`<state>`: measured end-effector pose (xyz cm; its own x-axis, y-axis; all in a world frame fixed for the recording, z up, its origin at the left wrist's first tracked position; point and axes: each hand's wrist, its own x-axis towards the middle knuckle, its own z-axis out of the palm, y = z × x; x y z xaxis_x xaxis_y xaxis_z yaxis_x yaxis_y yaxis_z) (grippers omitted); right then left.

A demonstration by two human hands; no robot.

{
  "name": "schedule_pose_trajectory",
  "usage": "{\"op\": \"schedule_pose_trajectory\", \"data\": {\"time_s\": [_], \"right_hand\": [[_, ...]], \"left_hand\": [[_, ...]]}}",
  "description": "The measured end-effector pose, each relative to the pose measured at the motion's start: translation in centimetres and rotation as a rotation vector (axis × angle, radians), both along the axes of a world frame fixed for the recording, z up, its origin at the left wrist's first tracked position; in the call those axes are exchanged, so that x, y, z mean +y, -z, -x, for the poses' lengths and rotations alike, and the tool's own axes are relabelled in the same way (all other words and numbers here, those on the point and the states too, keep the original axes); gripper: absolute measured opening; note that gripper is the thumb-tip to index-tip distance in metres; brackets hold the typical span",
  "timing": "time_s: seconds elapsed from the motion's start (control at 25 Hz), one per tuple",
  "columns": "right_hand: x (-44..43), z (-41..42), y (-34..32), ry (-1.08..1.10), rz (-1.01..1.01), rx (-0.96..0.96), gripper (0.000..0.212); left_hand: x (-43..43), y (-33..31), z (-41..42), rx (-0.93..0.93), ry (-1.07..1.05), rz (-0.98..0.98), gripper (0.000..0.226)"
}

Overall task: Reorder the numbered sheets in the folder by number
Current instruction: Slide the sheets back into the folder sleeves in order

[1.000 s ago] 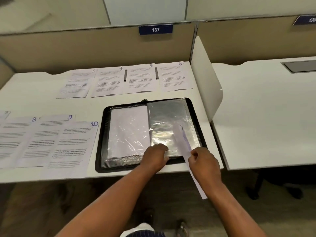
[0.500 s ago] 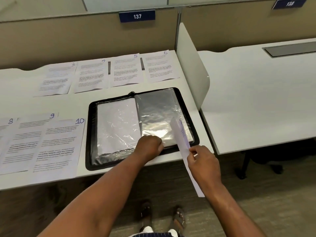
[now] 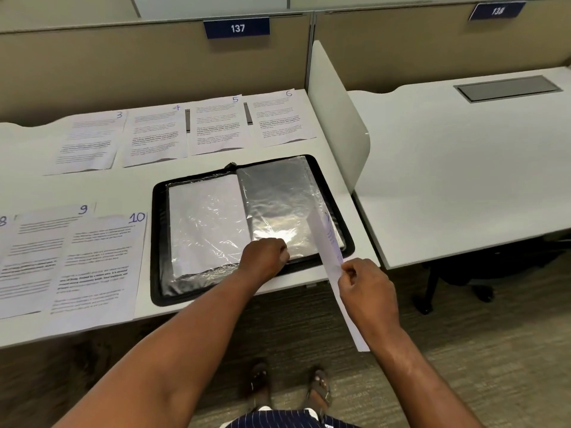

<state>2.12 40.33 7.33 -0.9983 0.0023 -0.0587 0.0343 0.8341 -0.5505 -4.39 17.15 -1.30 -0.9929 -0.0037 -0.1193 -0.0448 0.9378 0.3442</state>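
Sheets 8 point(image 3: 3, 242), 9 point(image 3: 40, 242) and 10 point(image 3: 99, 264) are laid overlapping along the front left of the desk point(image 3: 123, 186), with 10 uppermost and just beside the folder point(image 3: 157, 242). Sheets 3 point(image 3: 86, 143), 4 point(image 3: 156, 137), 5 point(image 3: 217, 126) and 6 point(image 3: 279, 118) are lined up along the back edge, below the partition label 137 point(image 3: 237, 27). The black folder is laid open at the front right of the desk. A white page is seen in its left pocket point(image 3: 207, 220), while its right pocket point(image 3: 278, 199) is clear, shiny and dark behind. The lower edge of the right pocket is gripped by the left hand point(image 3: 265, 257), fingers curled. The hands are held apart. A loose sheet point(image 3: 330, 242) is pinched between thumb and fingers of the right hand point(image 3: 367, 285). It is held almost edge-on, its top over the folder's right side and its bottom hanging past the desk edge. Its blue number cannot be read. The desk's right end is closed off by a white divider point(image 3: 336, 118), close behind the folder's far corner. Beyond it a second desk point(image 3: 463, 168) is seen with a grey hatch point(image 3: 508, 88), label 138 point(image 3: 496, 10) and a chair base point(image 3: 457, 282) beneath. Sandalled feet point(image 3: 259, 381) are seen on the carpet below.
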Motion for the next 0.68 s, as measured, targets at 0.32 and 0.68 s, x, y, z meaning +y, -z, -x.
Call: {"op": "schedule_pose_trajectory", "data": {"time_s": [0.32,0.68], "right_hand": [[-0.7,-1.2,0.0,-0.013,-0.009,0.015,0.019],[-2.3,-3.0,0.3,-0.188,0.071,0.165,0.019]], "left_hand": [[-0.5,-0.3,0.1,-0.01,-0.065,-0.101,0.022],[-1.6,-0.6,0.7,-0.101,-0.188,-0.378,0.016]]}}
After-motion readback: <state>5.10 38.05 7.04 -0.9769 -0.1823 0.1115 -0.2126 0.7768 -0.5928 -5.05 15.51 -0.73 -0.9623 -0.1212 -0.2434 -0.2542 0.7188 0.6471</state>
